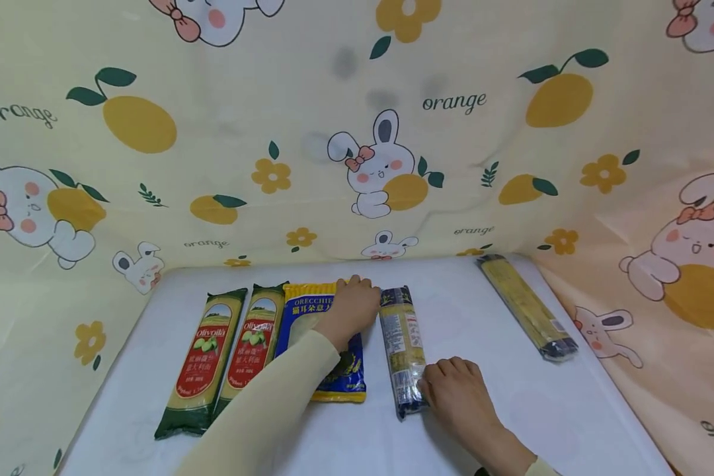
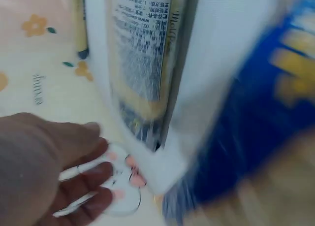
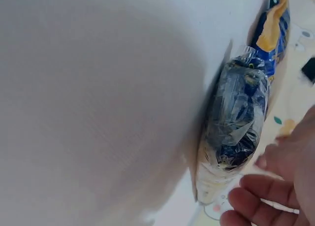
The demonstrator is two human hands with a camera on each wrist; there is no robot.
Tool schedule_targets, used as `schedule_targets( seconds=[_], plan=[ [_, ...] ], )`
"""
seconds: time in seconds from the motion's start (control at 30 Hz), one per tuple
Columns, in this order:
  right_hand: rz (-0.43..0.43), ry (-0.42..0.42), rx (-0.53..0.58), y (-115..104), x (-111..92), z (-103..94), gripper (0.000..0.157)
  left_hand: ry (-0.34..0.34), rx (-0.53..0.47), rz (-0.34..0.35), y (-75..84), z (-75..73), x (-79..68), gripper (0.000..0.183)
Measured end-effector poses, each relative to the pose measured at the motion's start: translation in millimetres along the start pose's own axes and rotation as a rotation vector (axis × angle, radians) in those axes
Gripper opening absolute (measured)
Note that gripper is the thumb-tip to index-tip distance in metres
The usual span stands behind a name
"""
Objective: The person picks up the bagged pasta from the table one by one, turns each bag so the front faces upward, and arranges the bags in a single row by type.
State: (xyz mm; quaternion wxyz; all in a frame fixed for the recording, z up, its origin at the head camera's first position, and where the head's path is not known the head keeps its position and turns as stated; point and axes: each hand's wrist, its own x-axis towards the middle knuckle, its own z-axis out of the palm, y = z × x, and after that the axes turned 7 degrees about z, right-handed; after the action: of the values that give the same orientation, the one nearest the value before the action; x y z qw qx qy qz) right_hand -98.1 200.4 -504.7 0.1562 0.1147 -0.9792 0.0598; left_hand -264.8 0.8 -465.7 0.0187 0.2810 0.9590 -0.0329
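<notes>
Nearest to the head camera reaches a pale yellow sleeve [image 1: 262,410], to the lower left of the dark-ended pasta pack [image 1: 401,344], which I take as landmark. The left hand [image 1: 352,307] is just left of this pack's upper end, over the corner of a blue packet [image 1: 297,334]; its fingers are loosely bent and pinch nothing. Whether they touch the packet, I cannot tell. The right hand [image 1: 461,396] is at the pack's lower right edge, thumb and fingers apart; a light contact with the wrapper is possible.

In my judgement, the step in hand is the handling of this pack, which lies on the white bench [image 1: 452,311] between the hands. To shift it, the next move calls for curling the right fingers round its lower end and guiding the upper end with the left, without pushing the blue packet.

Further left of the pack lie two green-ended packs [image 1: 201,370]. Well apart to its right, a slanted pack [image 1: 526,307] lies. Behind it rises a printed cloth [image 1: 309,79].
</notes>
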Motion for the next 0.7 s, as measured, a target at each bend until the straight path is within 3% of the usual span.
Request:
schedule_targets(
  seconds=[0.13, 0.27, 0.5, 0.7],
  plan=[
    [0.041, 0.041, -0.077, 0.8, -5.4, -0.2, 0.037, 0.049, 0.020, 0.047, 14.5, 11.2, 33.8, 0.027],
    [0.046, 0.069, -0.124, -2.4, -9.6, 4.6, 0.049, 0.055, 0.027, 0.050, 23.5, 24.0, 53.2, 0.029],
    [0.044, 0.070, -0.190, -8.9, -10.5, 11.2, 0.052, 0.063, -0.021, 0.034, 30.0, 39.9, 66.8, 0.037],
    [0.017, 0.106, -0.214, -6.5, -10.2, 13.2, 0.051, 0.002, -0.062, 0.004, 31.8, 42.9, 71.3, 0.046]
  ],
)
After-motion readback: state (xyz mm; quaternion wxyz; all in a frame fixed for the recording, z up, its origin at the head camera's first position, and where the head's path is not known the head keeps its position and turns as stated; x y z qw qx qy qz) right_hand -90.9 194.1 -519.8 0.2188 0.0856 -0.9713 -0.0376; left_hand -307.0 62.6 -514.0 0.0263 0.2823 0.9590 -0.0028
